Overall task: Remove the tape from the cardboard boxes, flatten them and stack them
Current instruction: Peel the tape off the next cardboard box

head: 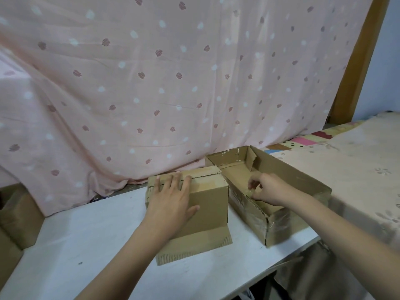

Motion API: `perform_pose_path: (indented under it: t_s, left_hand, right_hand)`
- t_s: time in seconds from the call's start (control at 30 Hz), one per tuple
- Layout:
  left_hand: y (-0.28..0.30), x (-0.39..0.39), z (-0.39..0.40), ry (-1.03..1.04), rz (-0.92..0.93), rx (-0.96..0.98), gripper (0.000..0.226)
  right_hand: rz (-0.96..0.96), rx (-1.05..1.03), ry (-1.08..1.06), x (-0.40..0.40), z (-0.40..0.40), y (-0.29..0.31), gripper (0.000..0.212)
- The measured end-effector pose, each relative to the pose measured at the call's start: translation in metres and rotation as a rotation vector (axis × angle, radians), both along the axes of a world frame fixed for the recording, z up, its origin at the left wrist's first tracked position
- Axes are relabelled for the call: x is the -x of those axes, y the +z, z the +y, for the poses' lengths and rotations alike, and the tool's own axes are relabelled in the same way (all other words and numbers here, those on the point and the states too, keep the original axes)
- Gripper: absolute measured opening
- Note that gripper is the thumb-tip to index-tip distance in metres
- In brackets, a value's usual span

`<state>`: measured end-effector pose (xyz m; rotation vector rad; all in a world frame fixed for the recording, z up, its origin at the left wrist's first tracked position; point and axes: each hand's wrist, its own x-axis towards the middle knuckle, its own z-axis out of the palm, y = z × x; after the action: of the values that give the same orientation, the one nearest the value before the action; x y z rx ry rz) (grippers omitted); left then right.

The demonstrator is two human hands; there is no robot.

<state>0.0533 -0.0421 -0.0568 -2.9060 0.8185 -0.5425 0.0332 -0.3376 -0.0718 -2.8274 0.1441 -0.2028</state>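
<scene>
My right hand point(265, 189) is where the next move turns: its fingers point(252, 184) are curled and pinching at a strip of clear tape point(249, 192) on the top edge of the open box's point(279, 226) left wall. The tape lies directly under the fingertips and appears to run along that wall, towards me and down to the near corner, where more glossy film wraps the end panel. I judge the peel should follow the wall's long axis, pulled back towards me. The view is soft there, so I cannot say for certain that a free end is lifted yet.

The open box sits on the right part of the bench point(91, 230), long axis running away from me and slightly left, its far flaps standing up and its right side against the bed point(357, 169). The right hand is plainly the nearer one to the tape.

My left hand point(173, 200) lies flat, fingers spread, on top of the closed box point(207, 204), just beside the open one and touching its left wall. That box crowds the left side of the peel line. A flat cardboard piece point(194, 245) lies under its near edge. A pink curtain point(151, 72) hangs behind.
</scene>
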Motion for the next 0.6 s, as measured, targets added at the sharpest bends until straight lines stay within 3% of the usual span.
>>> perform_pose_path:
  t_s: [0.23, 0.43, 0.6]
  left_hand:
    - [0.004, 0.002, 0.006, 0.0, -0.043, -0.007, 0.073]
    - [0.005, 0.002, 0.01, 0.003, -0.033, -0.014, 0.075]
    - [0.004, 0.002, 0.014, 0.005, -0.023, -0.013, 0.074]
  right_hand:
    - [-0.092, 0.114, 0.041, 0.001, 0.004, 0.004, 0.009]
    - [-0.122, 0.05, -0.009, -0.001, 0.007, 0.003, 0.002]
    - [-0.163, -0.09, -0.016, 0.001, 0.006, 0.007, 0.023]
